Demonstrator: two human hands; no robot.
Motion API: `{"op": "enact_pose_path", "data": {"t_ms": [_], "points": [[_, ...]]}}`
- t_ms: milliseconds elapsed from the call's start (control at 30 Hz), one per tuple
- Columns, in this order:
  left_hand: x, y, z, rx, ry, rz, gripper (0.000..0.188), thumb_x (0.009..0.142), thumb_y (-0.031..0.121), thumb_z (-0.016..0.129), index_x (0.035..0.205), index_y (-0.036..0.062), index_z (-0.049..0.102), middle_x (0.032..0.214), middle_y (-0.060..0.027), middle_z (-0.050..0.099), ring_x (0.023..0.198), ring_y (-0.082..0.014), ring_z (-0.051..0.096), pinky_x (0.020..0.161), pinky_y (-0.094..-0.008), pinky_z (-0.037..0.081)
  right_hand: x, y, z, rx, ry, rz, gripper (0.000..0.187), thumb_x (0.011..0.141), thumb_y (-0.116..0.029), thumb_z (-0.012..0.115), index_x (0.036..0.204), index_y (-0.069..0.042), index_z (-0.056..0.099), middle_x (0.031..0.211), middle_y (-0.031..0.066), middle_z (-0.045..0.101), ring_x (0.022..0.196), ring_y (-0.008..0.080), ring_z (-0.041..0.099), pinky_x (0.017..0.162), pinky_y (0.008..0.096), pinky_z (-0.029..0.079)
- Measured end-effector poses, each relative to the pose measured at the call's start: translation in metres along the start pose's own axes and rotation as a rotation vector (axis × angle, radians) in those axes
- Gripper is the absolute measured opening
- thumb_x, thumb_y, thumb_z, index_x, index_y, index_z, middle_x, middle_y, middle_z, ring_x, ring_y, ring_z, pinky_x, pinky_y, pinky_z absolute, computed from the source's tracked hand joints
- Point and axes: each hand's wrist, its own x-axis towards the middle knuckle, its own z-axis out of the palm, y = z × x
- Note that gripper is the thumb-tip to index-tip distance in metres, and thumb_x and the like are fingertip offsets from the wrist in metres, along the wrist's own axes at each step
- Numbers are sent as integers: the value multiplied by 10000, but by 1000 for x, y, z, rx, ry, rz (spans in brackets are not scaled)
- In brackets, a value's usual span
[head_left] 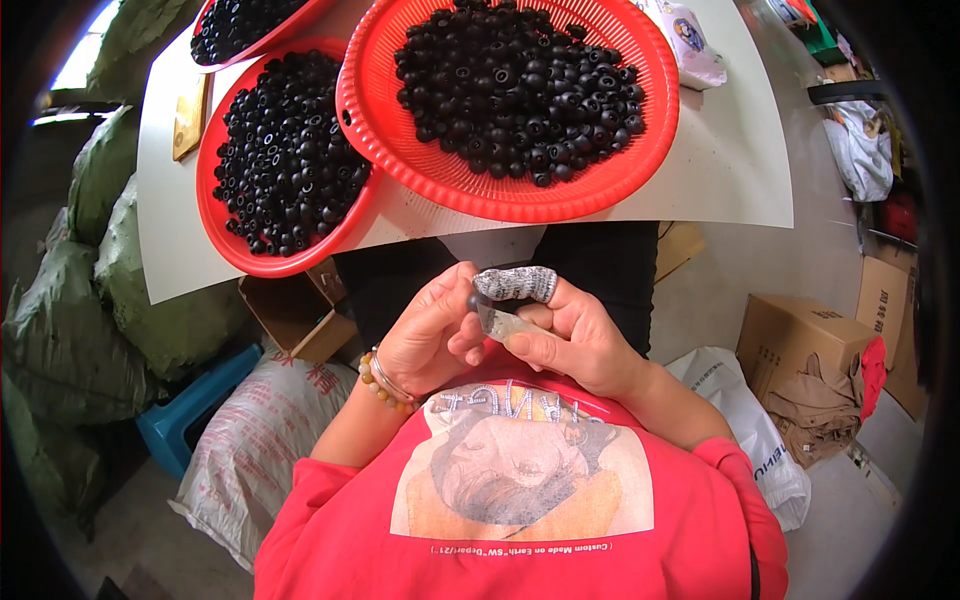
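Left grip point(425, 325) faces right grip point(592, 345), both curled.

A white counter point(735, 160) stands before me over a pale grey floor point(700, 310); bulging green sacks point(70, 320) crowd my left near a bright window point(88, 50) and a blue plastic stool point(172, 425), while cardboard boxes point(790, 330) sit at my right

A flat brown wooden board point(190, 120) lies on the white table point(738, 150), near its left edge. A soft white pack point(692, 45) sits toward the back right. On the left are big green plastic sacks point(75, 315), a blue plastic stool point(190, 415) and a white woven sack with red print point(262, 440). On the right, crumpled brown cloth point(815, 400) touches a brown cardboard box point(800, 335).
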Motion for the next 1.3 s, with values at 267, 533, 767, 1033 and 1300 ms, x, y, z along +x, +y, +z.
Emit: {"op": "enact_pose_path", "data": {"t_ms": [267, 533, 767, 1033, 1300], "points": [[2, -2, 0, 1, 2, 31, 132, 837, 183, 508, 828, 78, 429, 666, -16, 495, 519, -51, 462, 538, -223, 487, 0, -2, 1, 8, 12, 8, 381, 832, -87, 492, 1180, -26, 351, 985, 70, 561, 816, 44, 495, 630, 161, 367], [2, -7, -5, 42, -3, 88, 194, 809, 166, 549, 906, 94, 396, 755, -4, 489, 482, -20, 392, 454, -182, 449, 1, 6, -6, 21, 1, 18, 357, 832, -104, 504, 1159, -29, 381, 976, 57, 568, 809, 39, 498, 616, 163, 360], [3, -7, -7, -1, -44, 62, 132, 831, 171, 517, 822, 76, 426, 662, -26, 494, 512, -47, 439, 539, -217, 483, 3, -3, -4, 115, -30, 26, 328, 838, -85, 487, 1144, -14, 391, 993, 80, 559, 837, 65, 514, 629, 172, 373], [6, -4, -9, -18, -111, 113, 117, 824, 150, 526, 840, 79, 433, 693, -36, 484, 541, -64, 428, 564, -230, 487, 1, 0, -6, 170, 33, 25, 351, 834, -65, 461, 1168, -13, 366, 972, 63, 562, 725, 31, 480, 573, 144, 347], [5, -5, -13, 66, -51, 159, 137, 812, 108, 533, 879, 69, 420, 741, -47, 515, 616, -99, 521, 595, -250, 495, 1, 3, -2, 7, 70, 35, 369, 833, -109, 506, 1155, -15, 352, 916, 34, 571, 664, 2, 421, 572, 148, 327]]}}
